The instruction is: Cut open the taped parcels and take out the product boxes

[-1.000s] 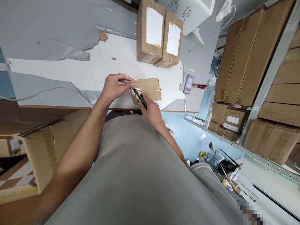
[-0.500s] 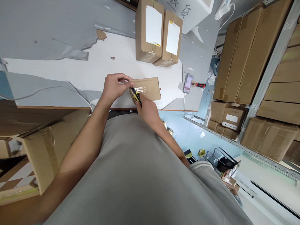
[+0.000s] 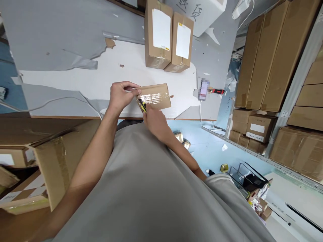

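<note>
A small taped cardboard box (image 3: 156,95) lies near the front edge of the white and grey table (image 3: 108,74). My left hand (image 3: 122,95) pinches the box's left end, fingers closed on it. My right hand (image 3: 155,121) is wrapped round a yellow and black utility knife (image 3: 142,105), whose tip touches the box's near left corner at the shiny tape.
Two taller labelled cardboard boxes (image 3: 168,35) stand side by side at the back of the table. A red-handled tool (image 3: 217,91) lies at the table's right end. An open carton (image 3: 47,161) sits at my left. Shelves at right hold large cartons (image 3: 267,57).
My right hand slid the knife left along the box's near edge toward the left corner. More of the handle is now hidden in my fist. The left hand kept its grip.
</note>
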Demonstrator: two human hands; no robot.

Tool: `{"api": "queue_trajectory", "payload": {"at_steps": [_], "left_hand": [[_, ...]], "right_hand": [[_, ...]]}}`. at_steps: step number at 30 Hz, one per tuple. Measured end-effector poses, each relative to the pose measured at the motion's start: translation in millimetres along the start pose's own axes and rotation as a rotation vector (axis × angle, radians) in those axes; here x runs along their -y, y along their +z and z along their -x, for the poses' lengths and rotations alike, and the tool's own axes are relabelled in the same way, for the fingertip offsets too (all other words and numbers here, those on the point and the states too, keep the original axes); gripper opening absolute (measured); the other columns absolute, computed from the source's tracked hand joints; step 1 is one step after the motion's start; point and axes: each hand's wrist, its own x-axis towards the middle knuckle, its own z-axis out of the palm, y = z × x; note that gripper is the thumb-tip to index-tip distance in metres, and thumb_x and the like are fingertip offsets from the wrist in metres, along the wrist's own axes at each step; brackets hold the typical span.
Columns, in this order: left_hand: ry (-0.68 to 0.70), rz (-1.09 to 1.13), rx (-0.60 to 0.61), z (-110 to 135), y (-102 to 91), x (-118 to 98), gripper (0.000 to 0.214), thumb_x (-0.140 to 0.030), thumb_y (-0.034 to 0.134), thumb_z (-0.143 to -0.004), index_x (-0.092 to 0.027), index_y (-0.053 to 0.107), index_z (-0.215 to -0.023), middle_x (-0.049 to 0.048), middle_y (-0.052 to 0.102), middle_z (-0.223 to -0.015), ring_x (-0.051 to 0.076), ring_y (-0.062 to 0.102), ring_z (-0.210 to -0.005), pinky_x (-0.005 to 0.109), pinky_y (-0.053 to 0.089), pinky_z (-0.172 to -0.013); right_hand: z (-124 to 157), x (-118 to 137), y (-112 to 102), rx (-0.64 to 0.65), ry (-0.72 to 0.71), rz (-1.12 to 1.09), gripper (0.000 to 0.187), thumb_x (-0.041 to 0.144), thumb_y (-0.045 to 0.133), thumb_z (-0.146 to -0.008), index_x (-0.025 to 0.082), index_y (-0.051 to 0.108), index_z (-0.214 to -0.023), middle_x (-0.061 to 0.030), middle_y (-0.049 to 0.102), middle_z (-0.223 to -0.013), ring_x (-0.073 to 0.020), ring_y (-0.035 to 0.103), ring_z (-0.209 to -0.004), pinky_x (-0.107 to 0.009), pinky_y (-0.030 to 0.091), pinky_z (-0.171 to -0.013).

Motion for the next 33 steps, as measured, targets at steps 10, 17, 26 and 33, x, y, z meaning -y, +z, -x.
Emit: {"api": "queue_trajectory", "payload": {"at_steps": [10, 17, 26, 33], "left_hand": [[-0.005, -0.017, -0.103, 9, 5.1, 6, 0.018, -0.029, 0.092, -0.076, -0.022, 0.087, -0.092, 0.0056, 0.090, -0.106, 0.027, 0.083, -0.098, 0.040, 0.068, -0.096], [0.063, -0.054, -0.104, 7, 4.8, 13, 0.022, -0.037, 0.089, -0.086, -0.023, 0.089, -0.103, 0.0067, 0.091, -0.115, 0.027, 0.084, -0.103, 0.042, 0.070, -0.106], [0.061, -0.037, 0.011, 28, -6.6, 17, 0.066, -0.054, 0.092, -0.088, -0.021, 0.082, -0.144, 0.0149, 0.081, -0.154, 0.035, 0.082, -0.135, 0.051, 0.070, -0.117], [0.081, -0.010, 0.038, 31, -7.8, 18, 0.069, -0.058, 0.095, -0.087, -0.020, 0.082, -0.143, 0.0169, 0.082, -0.151, 0.041, 0.082, -0.138, 0.060, 0.068, -0.123]], "right_hand": [[11, -11, 15, 0.033, -0.086, 0.022, 0.046, 0.007, 0.039, -0.119, 0.003, 0.055, -0.162, -0.0270, 0.085, -0.132, -0.0348, 0.085, -0.127, -0.044, 0.067, -0.105], [30, -20, 5, 0.108, -0.083, 0.053, 0.062, 0.017, 0.043, -0.122, 0.001, 0.037, -0.182, -0.0262, 0.086, -0.135, -0.0365, 0.085, -0.125, -0.045, 0.066, -0.105], [19, -86, 7, -0.338, 0.038, -0.144, 0.055, 0.033, 0.034, -0.129, 0.021, 0.047, -0.181, -0.0179, 0.077, -0.152, -0.0317, 0.079, -0.134, -0.041, 0.066, -0.108], [-23, -117, 42, -0.439, 0.034, -0.223, 0.052, 0.035, 0.036, -0.126, 0.025, 0.051, -0.174, -0.0208, 0.067, -0.159, -0.0344, 0.079, -0.127, -0.048, 0.070, -0.103]]}}
